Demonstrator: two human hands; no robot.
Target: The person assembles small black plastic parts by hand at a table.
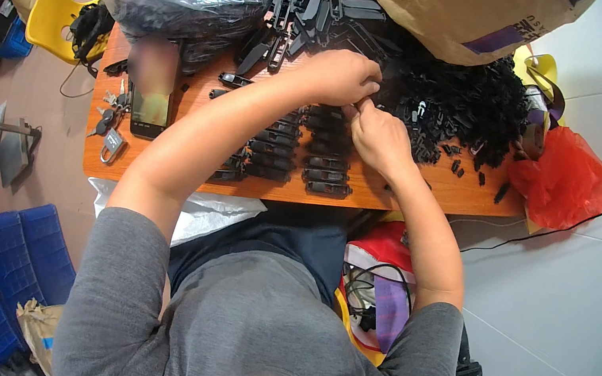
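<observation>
Both bare hands meet over the orange wooden surface (440, 197), the left hand (341, 77) reaching in from the left and the right hand (383, 140) just below it and to its right, their fingertips close together. The fingers of each are curled in, but what they may grip between them is too small and hidden to tell. Right beneath and beside the hands, the slim black pieces lie in two columns, a left column (271, 149) partly covered by the left forearm and a right column (327, 176), each piece lying crosswise near the surface's front edge. To the right of the hands spreads a dense heap of small black parts (466, 96), with a few loose bits at its near side; beyond the hands sits a pile of longer black parts (316, 13). A brown paper bag (460, 19) leans over the heap from behind, and a clear plastic bag (187, 11) of dark parts stands at the far left. Nearer, a phone (151, 105), keys (105, 120) and a padlock (112, 145) lie near the left edge.
</observation>
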